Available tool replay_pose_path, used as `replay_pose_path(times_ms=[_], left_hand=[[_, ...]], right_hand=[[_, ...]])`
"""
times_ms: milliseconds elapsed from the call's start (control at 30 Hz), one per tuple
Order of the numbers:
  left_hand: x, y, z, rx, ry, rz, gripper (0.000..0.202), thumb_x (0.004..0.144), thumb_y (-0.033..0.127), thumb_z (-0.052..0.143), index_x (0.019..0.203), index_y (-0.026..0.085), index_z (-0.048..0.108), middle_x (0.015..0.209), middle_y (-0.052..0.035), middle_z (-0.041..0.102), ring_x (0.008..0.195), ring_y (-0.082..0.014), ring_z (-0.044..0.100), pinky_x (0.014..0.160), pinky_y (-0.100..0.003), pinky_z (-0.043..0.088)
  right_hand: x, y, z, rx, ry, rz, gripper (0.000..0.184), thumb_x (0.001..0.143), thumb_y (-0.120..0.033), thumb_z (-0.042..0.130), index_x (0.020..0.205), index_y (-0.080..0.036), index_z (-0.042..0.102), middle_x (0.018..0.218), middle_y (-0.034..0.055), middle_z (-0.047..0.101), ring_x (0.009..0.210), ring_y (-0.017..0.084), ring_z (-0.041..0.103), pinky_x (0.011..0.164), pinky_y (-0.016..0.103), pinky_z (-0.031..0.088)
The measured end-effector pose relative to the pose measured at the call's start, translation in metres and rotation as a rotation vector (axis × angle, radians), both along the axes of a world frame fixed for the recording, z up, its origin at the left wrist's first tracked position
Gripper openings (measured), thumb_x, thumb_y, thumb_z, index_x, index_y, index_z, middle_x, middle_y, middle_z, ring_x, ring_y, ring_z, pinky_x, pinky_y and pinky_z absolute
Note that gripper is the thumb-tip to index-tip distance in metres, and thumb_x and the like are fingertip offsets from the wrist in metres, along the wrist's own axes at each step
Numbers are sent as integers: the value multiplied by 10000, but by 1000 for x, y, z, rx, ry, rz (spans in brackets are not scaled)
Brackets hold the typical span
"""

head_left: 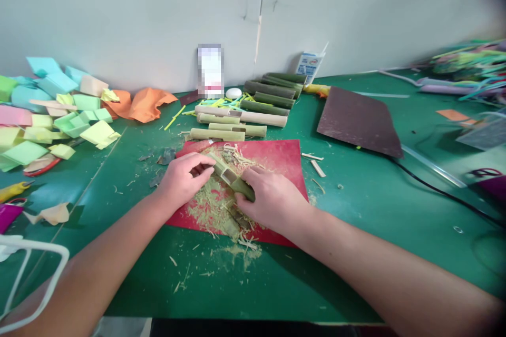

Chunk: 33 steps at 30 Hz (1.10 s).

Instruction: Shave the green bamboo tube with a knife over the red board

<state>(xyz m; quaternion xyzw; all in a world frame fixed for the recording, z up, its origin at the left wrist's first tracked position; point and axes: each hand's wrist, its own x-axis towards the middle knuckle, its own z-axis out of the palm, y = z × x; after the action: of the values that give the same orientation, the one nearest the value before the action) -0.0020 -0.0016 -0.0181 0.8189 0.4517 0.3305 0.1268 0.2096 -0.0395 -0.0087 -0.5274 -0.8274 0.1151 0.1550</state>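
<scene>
A short bamboo tube [227, 175] with a rectangular notch cut in its upper side lies slantwise between my hands, above a red sheet [288, 168]. My right hand [272, 197] is wrapped round its nearer end. At the far end, my left hand [187, 176] has thumb and index finger pinched against the tube's rim. Pale green sawdust [209, 200] and thin shavings cover much of the sheet under the tube. Just behind the sheet, several notched bamboo pieces [237, 130] lie in a row, with darker green bamboo lengths [272, 97] behind them.
Folded coloured paper pieces [59, 110] crowd the left side, near crumpled orange paper [146, 105]. A phone [211, 71] with a blurred screen and a drink carton [309, 66] lean at the wall. A dark brown board [359, 121] lies right. A white wire rack [47, 253] is front left.
</scene>
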Motion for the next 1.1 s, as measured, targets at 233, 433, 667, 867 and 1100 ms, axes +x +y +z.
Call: replay_pose_path(times_ms=[233, 433, 667, 867, 1100], left_hand=[[0, 1, -5, -40, -35, 20, 169, 757, 227, 662, 918, 176, 658, 786, -23, 665, 587, -109, 589, 542, -234, 516], [0, 0, -2, 93, -17, 8, 139, 832, 203, 573, 922, 184, 677, 903, -53, 680, 818, -159, 633, 780, -315, 524], [7, -4, -2, 108, -31, -12, 123, 848, 192, 545, 883, 165, 659, 869, -60, 672, 798, -155, 625, 750, -302, 515], [11, -5, -4, 131, -25, -80, 90, 845, 173, 543, 845, 161, 632, 840, -56, 657, 778, -146, 615, 728, -288, 505], [12, -6, -6, 135, 15, -120, 95, 857, 176, 522, 835, 159, 612, 828, -58, 642, 767, -145, 603, 714, -285, 495]], right_hand=[[0, 0, -1, 3, 7, -3, 109, 763, -298, 497, 776, -191, 514, 777, 34, 579, 682, 152, 518, 567, 279, 320], [-1, 0, -1, 0, 4, -2, 115, 763, -301, 508, 779, -187, 522, 785, 36, 584, 696, 155, 528, 581, 279, 335], [0, 0, -1, 12, 0, 3, 111, 766, -298, 512, 784, -190, 532, 798, 42, 589, 700, 161, 530, 588, 286, 344], [-1, -1, 0, 11, -6, 4, 100, 753, -291, 525, 772, -193, 516, 798, 35, 581, 702, 156, 525, 581, 280, 340], [-1, -1, -3, 31, -9, 11, 96, 759, -281, 517, 779, -187, 514, 800, 38, 579, 713, 158, 526, 585, 279, 337]])
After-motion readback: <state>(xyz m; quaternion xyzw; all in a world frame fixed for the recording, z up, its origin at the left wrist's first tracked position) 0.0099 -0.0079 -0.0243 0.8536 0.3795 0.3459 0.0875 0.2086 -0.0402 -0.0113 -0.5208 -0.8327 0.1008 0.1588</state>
